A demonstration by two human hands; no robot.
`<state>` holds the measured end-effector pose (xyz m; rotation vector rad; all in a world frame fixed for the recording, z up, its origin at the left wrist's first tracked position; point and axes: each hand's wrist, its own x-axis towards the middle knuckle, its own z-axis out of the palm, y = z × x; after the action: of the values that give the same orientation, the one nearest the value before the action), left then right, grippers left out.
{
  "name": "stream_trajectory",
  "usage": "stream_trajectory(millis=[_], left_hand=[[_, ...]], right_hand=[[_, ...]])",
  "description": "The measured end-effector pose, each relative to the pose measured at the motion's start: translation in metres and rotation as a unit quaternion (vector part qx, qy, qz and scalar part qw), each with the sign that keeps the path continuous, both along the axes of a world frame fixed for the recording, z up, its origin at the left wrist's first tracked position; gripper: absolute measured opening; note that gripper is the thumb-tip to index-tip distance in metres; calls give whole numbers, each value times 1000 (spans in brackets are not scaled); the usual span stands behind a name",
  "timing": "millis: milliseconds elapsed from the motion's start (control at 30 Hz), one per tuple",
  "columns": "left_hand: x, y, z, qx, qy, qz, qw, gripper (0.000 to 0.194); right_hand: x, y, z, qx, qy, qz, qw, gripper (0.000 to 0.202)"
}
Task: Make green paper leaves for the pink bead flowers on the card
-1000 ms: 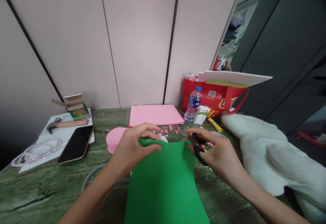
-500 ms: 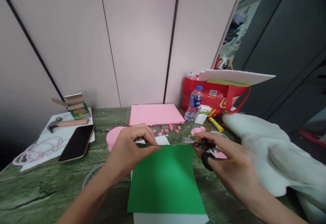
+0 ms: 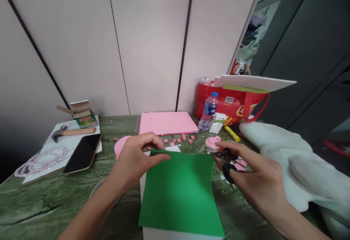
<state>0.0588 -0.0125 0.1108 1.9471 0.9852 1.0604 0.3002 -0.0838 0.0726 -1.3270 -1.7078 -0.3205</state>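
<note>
The green paper sheet [image 3: 182, 192] had flattened over white paper [image 3: 169, 233], leaving its far edge straighter: the left hand [image 3: 132, 165] pinched it, the right hand [image 3: 262, 176] gripped black-handled metal scissors [image 3: 227, 157] by the corner.

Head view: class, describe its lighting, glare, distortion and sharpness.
Head view: soft light brightens the middle of the pale wall panels, while the far left edge falls nearly black. Head view: a gentle sheen lies on the smooth green paper sheet. Head view: outer panel seams lean strongly, suggesting wide-angle distortion. Head view: the black-handled metal scissors look slightly soft.
</note>
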Motion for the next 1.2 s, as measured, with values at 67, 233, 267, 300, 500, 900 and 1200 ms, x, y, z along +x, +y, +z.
stream_trajectory(millis=[67,233,267,300,500,900,1200], left_hand=[[-1,1,0,4,-21,-2,1000,14],[-4,4,6,1,-81,5,997,15],[-5,4,7,-2,-85,9,996,15],[-6,5,8,-5,-90,14,996,15],[-15,14,7,-15,-106,29,994,19],[-26,20,10,-13,-88,9,996,19],[-35,18,18,-5,-41,-5,999,18]], right_hand=[[4,-2,-1,-13,11,-3,1000,33],[18,-3,0,-50,71,-43,995,31],[21,-2,1,-60,92,-53,993,31],[24,-1,1,-71,121,-57,988,32],[28,4,5,-156,327,35,931,41],[10,7,11,-77,394,57,914,36],[-1,4,12,-29,421,61,905,30]])
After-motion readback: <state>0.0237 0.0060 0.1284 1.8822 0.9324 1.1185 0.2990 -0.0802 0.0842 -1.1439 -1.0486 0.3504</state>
